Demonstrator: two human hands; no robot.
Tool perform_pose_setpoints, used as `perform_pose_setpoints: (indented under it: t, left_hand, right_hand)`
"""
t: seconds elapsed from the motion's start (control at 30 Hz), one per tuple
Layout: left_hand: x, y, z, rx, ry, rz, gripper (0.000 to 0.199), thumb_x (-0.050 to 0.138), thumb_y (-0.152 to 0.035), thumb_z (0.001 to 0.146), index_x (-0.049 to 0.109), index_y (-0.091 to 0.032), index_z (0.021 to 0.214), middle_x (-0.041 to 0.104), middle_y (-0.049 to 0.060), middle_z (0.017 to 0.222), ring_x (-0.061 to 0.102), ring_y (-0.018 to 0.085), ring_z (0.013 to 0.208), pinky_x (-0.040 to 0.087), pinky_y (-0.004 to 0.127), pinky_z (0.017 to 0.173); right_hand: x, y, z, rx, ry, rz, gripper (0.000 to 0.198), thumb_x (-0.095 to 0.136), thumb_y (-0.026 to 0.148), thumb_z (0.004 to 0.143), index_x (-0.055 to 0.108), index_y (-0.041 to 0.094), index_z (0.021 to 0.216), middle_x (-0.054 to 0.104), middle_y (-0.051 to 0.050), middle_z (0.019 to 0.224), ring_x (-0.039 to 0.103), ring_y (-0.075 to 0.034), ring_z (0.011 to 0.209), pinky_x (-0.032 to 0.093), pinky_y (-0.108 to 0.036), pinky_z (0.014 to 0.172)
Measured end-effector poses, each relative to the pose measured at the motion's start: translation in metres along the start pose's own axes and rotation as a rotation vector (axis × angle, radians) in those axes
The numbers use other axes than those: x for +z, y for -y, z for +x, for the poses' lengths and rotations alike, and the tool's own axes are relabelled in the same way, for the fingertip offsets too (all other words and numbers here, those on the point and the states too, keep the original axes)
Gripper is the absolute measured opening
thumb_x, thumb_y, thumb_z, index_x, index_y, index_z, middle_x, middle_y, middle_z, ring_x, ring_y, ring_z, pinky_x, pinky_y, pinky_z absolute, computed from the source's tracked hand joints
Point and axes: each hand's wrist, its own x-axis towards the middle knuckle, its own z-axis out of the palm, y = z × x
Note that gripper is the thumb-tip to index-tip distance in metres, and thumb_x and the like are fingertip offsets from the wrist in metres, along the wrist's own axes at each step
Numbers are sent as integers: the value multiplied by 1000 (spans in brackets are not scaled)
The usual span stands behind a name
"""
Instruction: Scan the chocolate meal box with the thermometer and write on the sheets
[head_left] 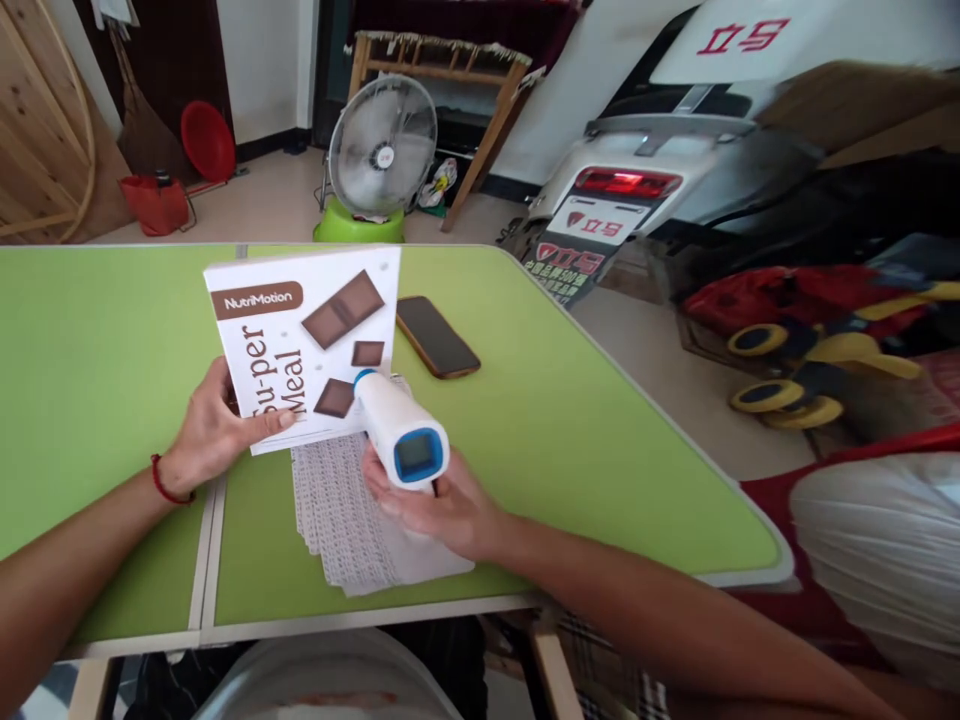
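A white box (330,395) printed "NutriMotion Su-per Meal" with pictures of chocolate stands tilted up in my left hand (217,425), the thumb across its lower front. My right hand (435,505) is wrapped round the handle of a white and blue infrared thermometer (394,420). The thermometer's front end points at the lower right of the box, touching it or very close; I cannot tell which. Its small grey screen faces me and shows no readable figures. Under both hands lie several overlapping printed sheets (337,520).
A phone (439,340) lies dark-screened on the green folding table (585,450), right of the box. Behind the table are a fan (382,150) on a green stool and an electric scooter (630,180). A person's white-clothed side (877,540) is at the right.
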Motion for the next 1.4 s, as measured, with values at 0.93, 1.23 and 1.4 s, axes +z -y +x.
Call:
perform_pose_setpoints:
  t: [0.93, 1.23, 1.4]
  left_hand:
    - [0, 9, 6, -19, 107, 166, 67, 84, -56, 60, 57, -16, 108, 66, 15, 114, 63, 35, 102, 53, 54, 86]
    - [-1, 7, 6, 6, 134, 169, 65, 83, -54, 64, 57, -17, 110, 67, 15, 115, 65, 34, 100, 55, 52, 85]
    - [-1, 7, 6, 0, 139, 188, 68, 82, -56, 64, 56, -15, 112, 67, 16, 116, 64, 35, 102, 54, 53, 86]
  right_hand:
    - [15, -4, 9, 135, 85, 189, 24, 66, 32, 74, 45, 22, 76, 46, 3, 70, 46, -12, 66, 42, -28, 61]
    - [11, 1, 10, 133, 77, 169, 23, 67, 31, 73, 47, 20, 71, 49, 3, 65, 47, -12, 64, 43, -26, 58]
    - [11, 0, 10, 131, 59, 183, 23, 69, 30, 71, 48, 21, 72, 52, 3, 67, 48, -12, 64, 44, -26, 59]
